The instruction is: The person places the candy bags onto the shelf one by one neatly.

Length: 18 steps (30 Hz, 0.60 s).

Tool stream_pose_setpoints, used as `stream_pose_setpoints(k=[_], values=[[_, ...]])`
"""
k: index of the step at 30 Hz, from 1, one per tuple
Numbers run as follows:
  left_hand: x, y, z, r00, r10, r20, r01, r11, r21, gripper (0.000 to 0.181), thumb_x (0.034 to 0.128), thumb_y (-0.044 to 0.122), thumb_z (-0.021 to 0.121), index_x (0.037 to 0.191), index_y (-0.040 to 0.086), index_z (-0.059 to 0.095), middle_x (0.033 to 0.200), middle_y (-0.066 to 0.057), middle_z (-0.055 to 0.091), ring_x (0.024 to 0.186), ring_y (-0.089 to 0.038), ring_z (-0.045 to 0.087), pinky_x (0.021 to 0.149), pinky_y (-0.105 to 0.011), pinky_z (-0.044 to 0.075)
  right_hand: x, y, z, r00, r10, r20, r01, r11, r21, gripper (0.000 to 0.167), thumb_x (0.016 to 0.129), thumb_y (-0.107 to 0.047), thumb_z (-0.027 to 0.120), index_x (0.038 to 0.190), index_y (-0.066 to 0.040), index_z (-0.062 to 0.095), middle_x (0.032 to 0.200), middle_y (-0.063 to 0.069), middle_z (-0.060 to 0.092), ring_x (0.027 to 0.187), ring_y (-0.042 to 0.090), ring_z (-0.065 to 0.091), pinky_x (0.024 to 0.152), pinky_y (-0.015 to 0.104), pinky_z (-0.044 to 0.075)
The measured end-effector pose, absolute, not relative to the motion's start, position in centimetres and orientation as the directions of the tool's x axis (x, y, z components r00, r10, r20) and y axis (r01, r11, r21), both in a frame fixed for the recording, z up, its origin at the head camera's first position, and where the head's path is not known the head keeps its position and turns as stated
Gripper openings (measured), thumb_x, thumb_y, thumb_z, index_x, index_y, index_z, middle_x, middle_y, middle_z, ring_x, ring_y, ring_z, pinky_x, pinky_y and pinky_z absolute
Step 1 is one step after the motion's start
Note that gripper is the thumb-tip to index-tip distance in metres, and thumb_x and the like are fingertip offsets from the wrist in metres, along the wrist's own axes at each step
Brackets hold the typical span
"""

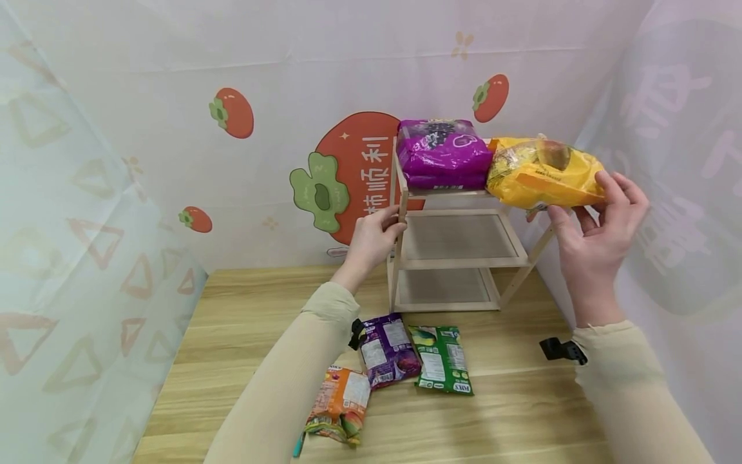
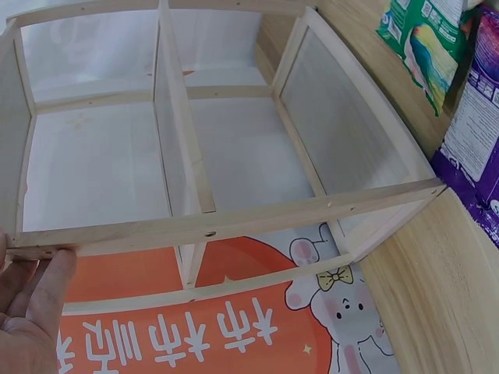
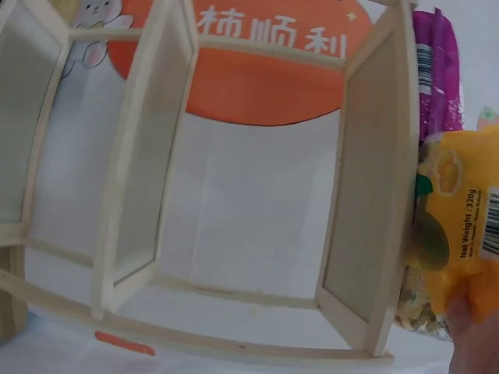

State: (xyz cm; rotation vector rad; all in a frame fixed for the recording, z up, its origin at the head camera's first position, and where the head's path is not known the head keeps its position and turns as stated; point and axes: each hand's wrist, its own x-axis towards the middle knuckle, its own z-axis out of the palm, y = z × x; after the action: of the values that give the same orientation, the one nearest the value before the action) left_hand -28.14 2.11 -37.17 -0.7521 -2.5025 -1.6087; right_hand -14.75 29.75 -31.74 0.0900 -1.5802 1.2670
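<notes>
One yellow mango bag [image 1: 547,175] at the wooden rack's [image 1: 466,263] top tier

Head view: the right hand [image 1: 598,240] pinches the bag's right end, at the right of the rack's top tier, beside a glossy purple fruit-print bag [image 1: 445,158]. The left hand [image 1: 373,240] grips the rack's front left upright. Before the rack's foot lie dark purple [image 1: 388,351], green [image 1: 442,357] and orange [image 1: 342,399] packets.

Left wrist view: that hand's fingers curl at the upright near the rack's top.

Right wrist view: the bag sits along the rack's top panel; whether it bears fully there, I cannot tell. "Net Weight: 320g" suggests a light load. Its creased plastic looks soft and slippery, probably with loose contents; supporting its middle from beneath should limit sagging better than an end pinch.
</notes>
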Motion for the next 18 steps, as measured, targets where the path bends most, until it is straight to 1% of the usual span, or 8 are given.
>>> stream_pose_setpoints(k=[3,5,7,8,11,14,15,18], values=[[-28.1,2.1,-37.2,-0.876,0.360,0.320,0.441,0.332,0.834,0.043,0.1019,0.015,0.064,0.143,0.005,0.059,0.122,-0.014,0.073,0.109,-0.023,0.073,0.086,-0.032,0.061,-14.9,29.6,-31.8,-0.367,0.469,0.804,-0.490,0.637,-0.595,0.050,0.086,-0.005,0.082,0.132,0.001,0.062,0.140,0.004,0.040,0.115,0.014,0.053,0.099,0.019,0.049],[-28.2,2.1,-37.2,-0.875,0.359,0.325,0.444,0.331,0.832,0.043,0.1020,0.015,0.064,0.143,0.005,0.059,0.121,-0.015,0.073,0.109,-0.023,0.073,0.086,-0.032,0.061,-15.1,29.8,-32.0,-0.314,0.445,0.839,-0.431,0.720,-0.543,0.046,0.086,-0.010,0.084,0.127,0.001,0.065,0.139,0.003,0.041,0.120,0.011,0.049,0.100,0.020,0.044],[-28.2,2.1,-37.2,-0.874,0.359,0.327,0.447,0.331,0.831,0.043,0.1021,0.015,0.064,0.143,0.005,0.059,0.121,-0.015,0.073,0.108,-0.023,0.073,0.086,-0.033,0.061,-15.5,30.1,-32.2,-0.262,0.418,0.870,-0.388,0.780,-0.491,0.044,0.085,-0.015,0.085,0.123,-0.002,0.068,0.138,0.002,0.042,0.124,0.012,0.045,0.099,0.024,0.039],[-28.2,2.1,-37.2,-0.874,0.358,0.328,0.447,0.331,0.831,0.043,0.1021,0.015,0.064,0.143,0.005,0.059,0.121,-0.015,0.073,0.108,-0.023,0.073,0.086,-0.033,0.061,-15.7,30.3,-32.4,-0.232,0.401,0.886,-0.367,0.808,-0.461,0.043,0.084,-0.018,0.086,0.121,-0.003,0.070,0.137,0.002,0.045,0.124,0.013,0.043,0.098,0.026,0.036],[-28.2,2.1,-37.2,-0.876,0.355,0.326,0.444,0.331,0.832,0.043,0.1021,0.015,0.064,0.143,0.005,0.059,0.121,-0.015,0.073,0.108,-0.023,0.073,0.086,-0.032,0.061,-16.3,30.5,-32.9,-0.144,0.336,0.931,-0.317,0.875,-0.365,0.042,0.083,-0.024,0.086,0.118,-0.006,0.071,0.125,0.008,0.057,0.125,0.023,0.043,0.103,0.034,0.031],[-28.2,2.1,-37.2,-0.876,0.357,0.324,0.444,0.335,0.831,0.043,0.1022,0.015,0.064,0.144,0.005,0.058,0.122,-0.014,0.073,0.109,-0.023,0.073,0.087,-0.032,0.061,-16.7,30.3,-33.2,-0.075,0.280,0.957,-0.277,0.916,-0.290,0.040,0.083,-0.025,0.085,0.116,-0.007,0.071,0.119,0.015,0.062,0.122,0.031,0.045,0.108,0.040,0.027],[-28.2,2.1,-37.2,-0.876,0.359,0.323,0.444,0.336,0.831,0.043,0.1022,0.016,0.064,0.144,0.005,0.058,0.122,-0.014,0.073,0.109,-0.023,0.073,0.087,-0.032,0.061,-16.8,30.2,-33.3,-0.061,0.264,0.963,-0.270,0.924,-0.270,0.039,0.083,-0.024,0.085,0.115,-0.007,0.071,0.119,0.016,0.062,0.122,0.033,0.046,0.110,0.043,0.025],[-28.1,2.1,-37.2,-0.875,0.360,0.325,0.447,0.338,0.828,0.043,0.1023,0.016,0.064,0.144,0.006,0.058,0.122,-0.014,0.073,0.109,-0.022,0.073,0.087,-0.032,0.061,-16.8,30.0,-33.3,-0.057,0.215,0.975,-0.281,0.933,-0.223,0.033,0.086,-0.017,0.082,0.114,-0.004,0.071,0.116,0.017,0.063,0.126,0.036,0.048,0.112,0.049,0.025]])
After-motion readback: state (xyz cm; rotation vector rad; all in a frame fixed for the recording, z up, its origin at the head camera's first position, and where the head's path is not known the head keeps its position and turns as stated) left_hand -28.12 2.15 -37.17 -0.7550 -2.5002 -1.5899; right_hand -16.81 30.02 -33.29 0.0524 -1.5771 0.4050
